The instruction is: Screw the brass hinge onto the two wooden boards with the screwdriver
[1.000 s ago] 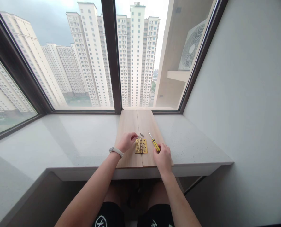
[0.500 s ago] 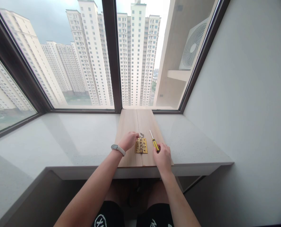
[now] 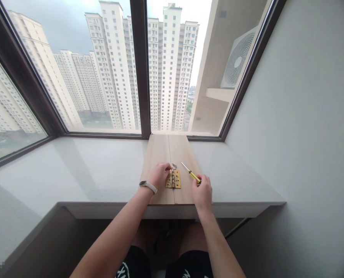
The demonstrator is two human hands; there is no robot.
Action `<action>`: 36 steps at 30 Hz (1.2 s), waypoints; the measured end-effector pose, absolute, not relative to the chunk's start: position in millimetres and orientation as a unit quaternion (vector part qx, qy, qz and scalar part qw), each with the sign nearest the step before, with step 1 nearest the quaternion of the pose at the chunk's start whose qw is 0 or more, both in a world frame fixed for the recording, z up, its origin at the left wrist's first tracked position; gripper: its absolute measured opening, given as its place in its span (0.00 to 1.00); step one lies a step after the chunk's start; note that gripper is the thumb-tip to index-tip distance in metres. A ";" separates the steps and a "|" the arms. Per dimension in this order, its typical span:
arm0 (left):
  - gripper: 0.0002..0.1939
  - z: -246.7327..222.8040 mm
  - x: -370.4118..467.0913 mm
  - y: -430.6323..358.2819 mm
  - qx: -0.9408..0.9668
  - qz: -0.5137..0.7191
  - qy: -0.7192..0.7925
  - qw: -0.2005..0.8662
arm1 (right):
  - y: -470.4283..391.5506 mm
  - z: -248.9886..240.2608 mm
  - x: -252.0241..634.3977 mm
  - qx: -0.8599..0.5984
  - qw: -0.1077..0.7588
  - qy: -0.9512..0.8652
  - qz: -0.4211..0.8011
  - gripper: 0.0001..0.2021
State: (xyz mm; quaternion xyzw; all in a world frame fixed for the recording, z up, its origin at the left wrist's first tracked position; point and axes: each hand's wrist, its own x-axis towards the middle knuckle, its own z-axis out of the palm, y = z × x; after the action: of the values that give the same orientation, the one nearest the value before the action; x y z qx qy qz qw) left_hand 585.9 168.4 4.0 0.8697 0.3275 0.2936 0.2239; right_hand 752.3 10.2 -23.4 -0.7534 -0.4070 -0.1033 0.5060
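Note:
A brass hinge lies opened flat across the seam between two pale wooden boards. My left hand is at the upper left corner of the hinge, its fingers pinched together; whatever is between them is too small to make out. Just beyond the hinge lie several small screws. My right hand is wrapped round the handle of a yellow and black screwdriver, right of the hinge. The shaft points away and to the left, its tip apart from the hinge and screws.
The boards rest on a white speckled counter, reaching from its front edge to the window frame. A grey-white wall rises on the right. My legs are below the counter.
The screwdriver has swung so its tip leans further left, and my right hand has shifted slightly right. My left hand stays at the hinge's corner, moved only slightly. The camera view has shifted a little.

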 end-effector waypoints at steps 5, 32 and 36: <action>0.11 -2.3 584.9 169.8 0.855 0.316 0.332 0.242 | 3.4 23.3 760.2 -0.670 0.574 -0.452 -0.134 0.11; 0.10 -8.1 581.4 175.0 0.843 0.343 0.311 0.275 | 40.0 119.0 741.8 -0.586 0.358 -0.727 -0.013 0.16; 0.10 -6.1 581.0 174.0 0.843 0.346 0.305 0.277 | 50.4 136.0 739.1 -0.584 0.288 -0.759 -0.009 0.16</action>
State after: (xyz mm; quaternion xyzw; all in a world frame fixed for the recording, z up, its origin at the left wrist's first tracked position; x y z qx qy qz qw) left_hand 581.0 174.0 -6.1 0.8429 0.3046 0.3464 0.2771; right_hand 739.1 50.4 136.0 -0.5840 -0.7588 -0.0090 0.2882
